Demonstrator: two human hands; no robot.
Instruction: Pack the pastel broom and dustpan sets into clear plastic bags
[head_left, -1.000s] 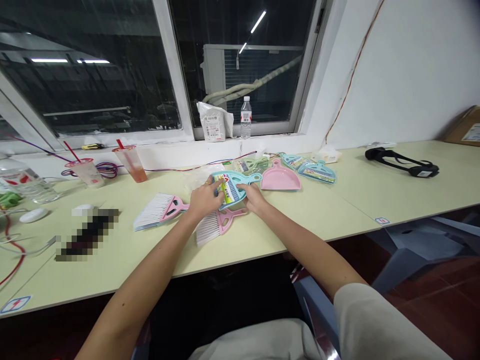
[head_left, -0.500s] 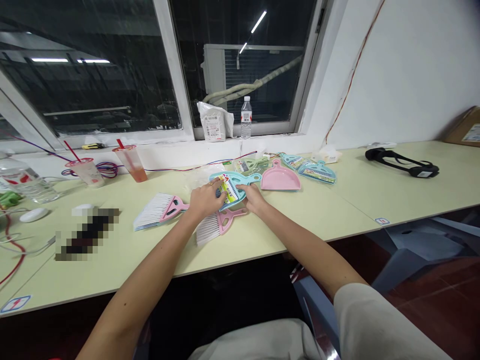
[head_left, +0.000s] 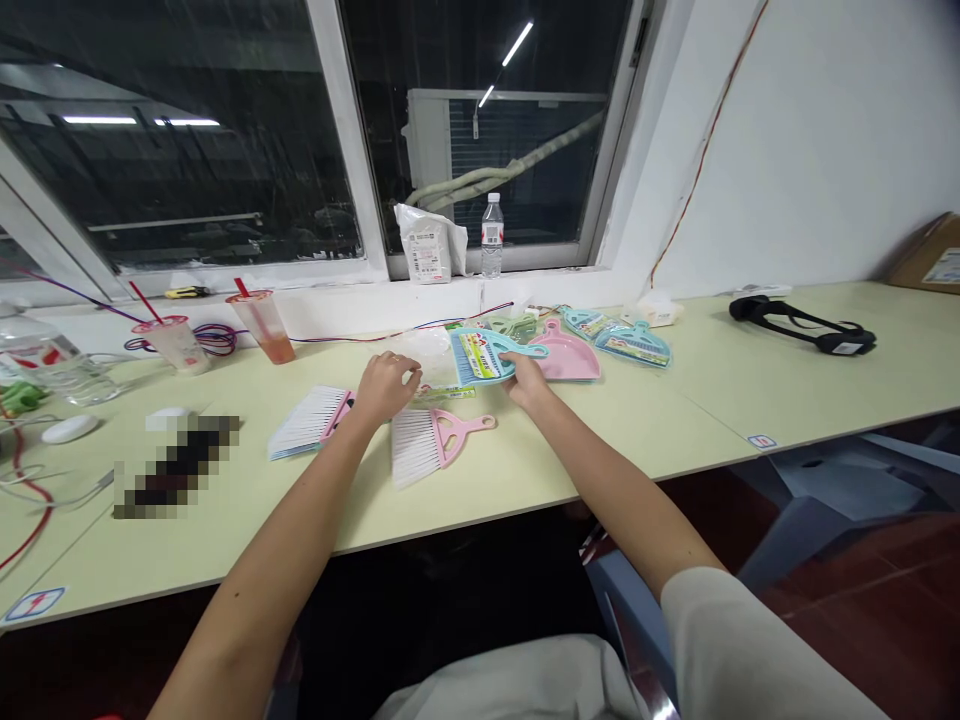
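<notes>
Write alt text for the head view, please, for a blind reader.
The right hand holds a blue dustpan and brush over a pale table. The left hand is beside them; a pink dustpan and pink-handled brushes lie nearby.

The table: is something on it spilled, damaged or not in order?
Nothing looks spilled or damaged. Only a crumpled clear wrapper lies loose near the left hand, looking slightly untidy. A pixelated patch on the left of the table hides something, so I cannot judge that.
</notes>
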